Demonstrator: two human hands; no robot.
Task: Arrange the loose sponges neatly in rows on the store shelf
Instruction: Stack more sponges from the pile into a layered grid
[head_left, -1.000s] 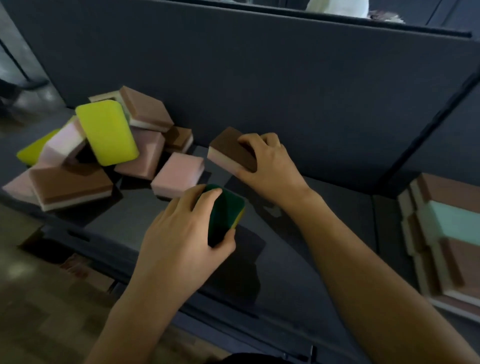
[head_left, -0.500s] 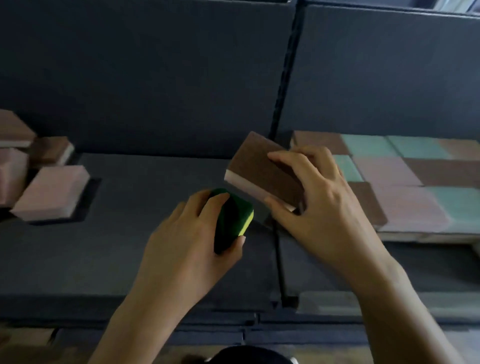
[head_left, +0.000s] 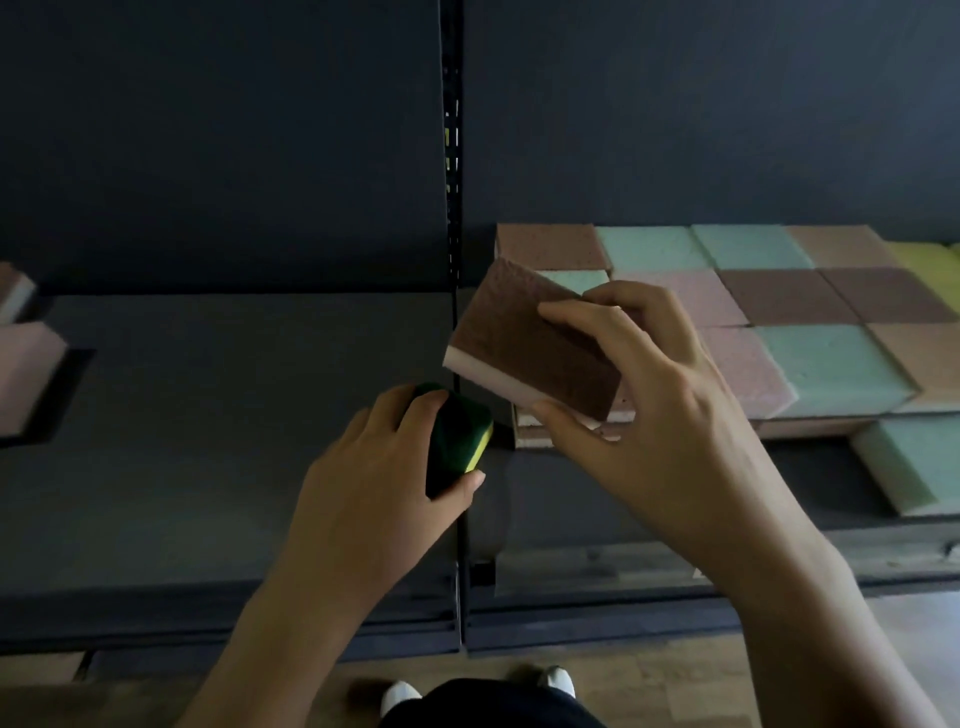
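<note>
Wood-look floor (head_left: 649, 670) runs along the near edge, w/ two white shoe tips (head_left: 400, 695) and dark clothing between them. Just beyond is the dark shelf (head_left: 208, 467), front lip toward the person, a vertical seam splitting it into left & right sections. Over the seam, the left hand (head_left: 374, 488) has fingers & thumb curled round a green sponge (head_left: 457, 436) w/ a yellow layer showing on its right side. It's held on edge; can't tell if it touches the deck. A bit farther & to the right, the right hand (head_left: 654, 415) pinches a brown-topped sponge (head_left: 530, 348) w/ a pale pink base: thumb on the near long side, fingers over the far side. It's tilted and lifted above the near-left corner of the arranged block. That block, the sponge rows (head_left: 810, 332), fills the right section: flat sponges edge to edge, approx three rows deep, tops brown, pink & mint, yellow at far right, w/ a lower layer showing at the near edge. One mint sponge (head_left: 914, 462) sits lower, in front of the block at near right. Far left, loose pinkish sponges (head_left: 26, 369) lie at the frame edge, well apart from both hands. Farthest, a slotted upright (head_left: 452, 156) rises from the seam between dark back panels (head_left: 208, 156).
</note>
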